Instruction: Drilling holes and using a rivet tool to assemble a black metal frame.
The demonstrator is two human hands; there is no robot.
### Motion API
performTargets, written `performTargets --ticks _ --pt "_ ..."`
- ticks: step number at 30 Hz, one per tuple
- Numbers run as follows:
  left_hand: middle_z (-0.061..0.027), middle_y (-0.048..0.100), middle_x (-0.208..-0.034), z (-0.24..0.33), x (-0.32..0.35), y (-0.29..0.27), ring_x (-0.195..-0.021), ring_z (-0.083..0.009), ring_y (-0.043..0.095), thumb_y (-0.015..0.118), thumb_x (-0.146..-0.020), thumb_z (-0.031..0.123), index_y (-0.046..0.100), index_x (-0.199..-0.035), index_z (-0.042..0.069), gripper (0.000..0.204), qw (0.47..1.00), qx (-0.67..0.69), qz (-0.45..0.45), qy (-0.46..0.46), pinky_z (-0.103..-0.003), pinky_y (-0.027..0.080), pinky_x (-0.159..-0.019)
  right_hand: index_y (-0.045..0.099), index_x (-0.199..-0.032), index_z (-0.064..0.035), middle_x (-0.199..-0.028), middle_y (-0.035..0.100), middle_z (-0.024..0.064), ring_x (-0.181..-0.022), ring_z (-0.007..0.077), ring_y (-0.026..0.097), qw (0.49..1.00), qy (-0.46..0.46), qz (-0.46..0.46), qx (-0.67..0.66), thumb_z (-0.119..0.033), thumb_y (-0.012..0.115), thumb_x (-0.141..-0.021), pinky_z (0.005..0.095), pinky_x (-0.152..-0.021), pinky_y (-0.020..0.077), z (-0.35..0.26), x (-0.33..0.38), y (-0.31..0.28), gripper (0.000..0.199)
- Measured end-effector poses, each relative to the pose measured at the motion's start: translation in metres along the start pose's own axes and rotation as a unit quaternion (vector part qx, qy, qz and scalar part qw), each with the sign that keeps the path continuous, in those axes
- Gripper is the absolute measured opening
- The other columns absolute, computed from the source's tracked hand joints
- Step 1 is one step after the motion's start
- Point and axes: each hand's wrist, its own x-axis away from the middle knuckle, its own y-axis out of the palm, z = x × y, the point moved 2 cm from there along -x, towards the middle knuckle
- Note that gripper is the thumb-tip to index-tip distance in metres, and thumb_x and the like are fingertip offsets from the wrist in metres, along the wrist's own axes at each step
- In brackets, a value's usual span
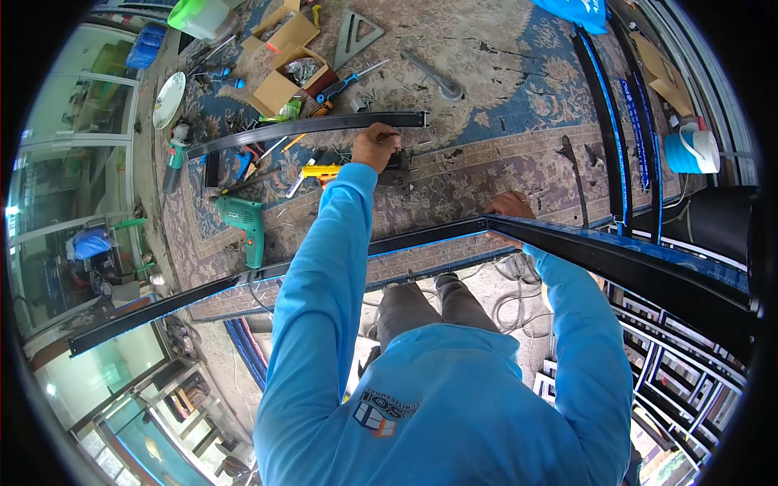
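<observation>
My left hand (376, 147) reaches forward with its fingers curled together, just in front of a loose black metal profile (308, 128). Whatever its fingers hold, if anything, is hidden or too small to make out. Beneath it sits a small dark box (394, 176), with a yellow-handled tool (322, 172) beside it. Closer to my body, my right hand (510, 207) wraps round a long black profile (616, 247) edged with blue film, at the spot where it meets another long black profile (429, 237) running off to the left.
A green drill (245, 225) and an angle grinder (175, 154) lie on the left. Further off are an open cardboard box (293, 77), a blue screwdriver (348, 83) and a triangular square (356, 37) on the patterned carpet (502, 146). Film-edged profiles (606, 121) and a blue-white jug (691, 151) stand right.
</observation>
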Motion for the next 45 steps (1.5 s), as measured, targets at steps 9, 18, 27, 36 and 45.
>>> performTargets --ticks 9,18,27,36,45 --pt "-0.0074 0.072 -0.087 0.009 -0.006 0.003 -0.08 -0.0152 0.067 0.069 -0.089 0.006 0.067 -0.107 0.003 0.018 0.996 -0.077 -0.043 -0.011 -0.03 0.054 -0.07 0.066 -0.096 -0.0152 -0.095 0.062 0.0048 -0.104 0.0306 0.056 0.999 -0.039 0.001 0.008 -0.043 0.079 -0.066 0.0485 -0.099 0.0351 0.007 0.003 0.005 0.043" --pt "-0.0146 0.071 -0.104 0.041 -0.002 0.002 -0.093 -0.0359 0.067 0.064 -0.092 0.03 0.067 -0.11 0.006 0.03 0.89 -0.411 -0.148 0.128 -0.046 0.053 -0.081 0.066 -0.095 -0.0144 -0.096 0.062 0.0058 -0.104 0.0314 0.056 0.999 -0.029 0.025 0.016 -0.044 0.08 -0.065 0.0474 -0.098 0.0371 0.003 0.003 0.003 0.044" --pt "-0.0125 0.062 -0.106 0.009 0.142 -0.024 -0.103 -0.0366 0.058 0.071 -0.084 0.023 0.064 -0.111 0.013 0.03 0.867 -0.459 0.117 0.155 -0.052 0.046 -0.087 0.065 -0.091 -0.0148 -0.092 0.062 0.0053 -0.1 0.0303 0.058 0.999 -0.02 0.008 0.025 -0.036 0.085 -0.057 0.0474 -0.096 0.0388 0.005 0.001 0.008 0.045" --pt "-0.0128 0.059 -0.105 0.039 0.181 -0.038 -0.094 -0.0271 0.064 0.066 -0.09 0.006 0.054 -0.114 0.001 0.027 0.937 -0.152 0.196 0.245 -0.037 0.052 -0.079 0.063 -0.091 -0.0162 -0.093 0.062 0.0053 -0.097 0.031 0.057 0.999 -0.044 0.01 0.007 -0.034 0.086 -0.059 0.0464 -0.093 0.0387 0.001 -0.001 0.003 0.043" --pt "0.0007 0.059 -0.086 0.082 0.222 -0.054 -0.072 -0.007 0.052 0.071 -0.092 0.015 0.055 -0.118 0.005 0.032 0.923 0.221 0.248 0.193 -0.022 0.042 -0.063 0.064 -0.089 -0.0159 -0.091 0.061 0.0065 -0.097 0.0314 0.058 0.999 -0.024 -0.021 0.038 -0.026 0.086 -0.059 0.0449 -0.089 0.0432 -0.016 -0.004 -0.004 0.039"
